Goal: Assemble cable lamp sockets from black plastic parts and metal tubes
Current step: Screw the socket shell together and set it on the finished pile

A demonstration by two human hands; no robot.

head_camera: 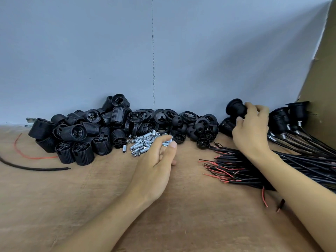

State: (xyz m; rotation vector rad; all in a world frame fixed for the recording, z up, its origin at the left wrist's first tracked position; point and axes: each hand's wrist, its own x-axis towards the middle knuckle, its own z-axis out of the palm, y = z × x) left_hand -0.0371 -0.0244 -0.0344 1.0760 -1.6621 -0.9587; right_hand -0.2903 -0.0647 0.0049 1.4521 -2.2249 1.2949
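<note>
Right hand (252,130): gripping a black socket (235,107)
Left hand (156,160): fingertips on the metal tubes (140,144) (can't tell if it's pinching one)

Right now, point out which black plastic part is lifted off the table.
The domed cap gripped by the right hand; the rest lie heaped on the table.

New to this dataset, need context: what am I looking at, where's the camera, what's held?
No machine here: a person's two bare hands, filmed by a head-worn camera looking down at a wooden table. Along the wall lie black threaded socket bodies, rings and domed caps, with a pile of metal tubes in front. A cable bundle with red wire ends lies at right. The right hand grips a black socket piece. The left hand reaches into the tubes; whether it holds one is unclear.
</note>
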